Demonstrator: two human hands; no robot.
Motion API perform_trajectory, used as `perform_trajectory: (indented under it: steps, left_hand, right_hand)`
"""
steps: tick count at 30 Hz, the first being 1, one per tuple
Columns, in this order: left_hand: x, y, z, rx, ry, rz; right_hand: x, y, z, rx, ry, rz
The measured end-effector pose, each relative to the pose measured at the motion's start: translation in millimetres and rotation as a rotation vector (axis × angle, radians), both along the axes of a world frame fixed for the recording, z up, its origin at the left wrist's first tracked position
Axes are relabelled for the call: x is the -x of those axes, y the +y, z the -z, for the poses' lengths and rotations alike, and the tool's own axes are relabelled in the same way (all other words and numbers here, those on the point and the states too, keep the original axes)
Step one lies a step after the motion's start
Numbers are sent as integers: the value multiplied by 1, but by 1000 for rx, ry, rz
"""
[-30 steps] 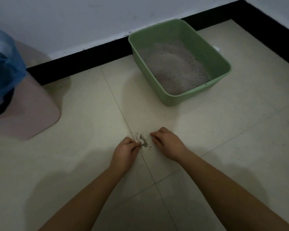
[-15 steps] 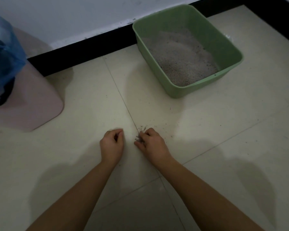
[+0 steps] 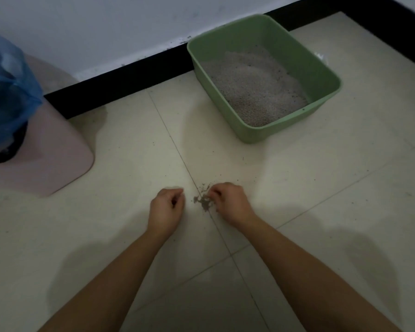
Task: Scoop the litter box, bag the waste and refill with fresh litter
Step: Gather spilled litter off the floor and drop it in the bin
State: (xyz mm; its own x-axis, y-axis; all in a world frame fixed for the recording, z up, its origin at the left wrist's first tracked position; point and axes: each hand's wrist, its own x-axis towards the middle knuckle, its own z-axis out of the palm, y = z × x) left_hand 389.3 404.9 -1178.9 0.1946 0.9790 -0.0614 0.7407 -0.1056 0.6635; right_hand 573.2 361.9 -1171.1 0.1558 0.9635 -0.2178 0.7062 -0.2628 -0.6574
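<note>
A green litter box (image 3: 250, 136) stands on the tiled floor by the wall, holding pale grey litter (image 3: 254, 89) banked toward its far side. A small clump of spilled litter (image 3: 203, 201) lies on a tile joint in front of me. My right hand (image 3: 230, 203) sits just right of the clump, its curled fingertips pinching at the grains. Left of the clump and apart from it, my left hand (image 3: 167, 207) rests with fingers curled into the palm; whether it holds anything is hidden.
A pink bin (image 3: 46, 161) lined with a blue plastic bag (image 3: 7, 92) stands at the left edge. A black baseboard (image 3: 118, 88) runs along the white wall. Stray grains dot the tiles between the clump and the box.
My left hand drew back from the clump and curled up. My right hand moved onto the clump and picks at it. The view shifted slightly.
</note>
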Motion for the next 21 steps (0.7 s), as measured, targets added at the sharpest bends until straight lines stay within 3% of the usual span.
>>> perform_trajectory:
  steps: [3, 6, 15, 21]
  left_hand:
    - [-11, -6, 1, 14, 33, 231]
    - [-23, -14, 4, 18, 78, 347]
    - [-39, -13, 23, -158, 210, 463]
    - [-33, -4, 12, -41, 387, 571]
  right_hand:
    - [-30, -11, -5, -40, 135, 332]
    - [-49, -16, -5, 0, 189, 476]
    - [-53, -18, -3, 28, 208, 498]
    - [-52, -4, -10, 31, 194, 454]
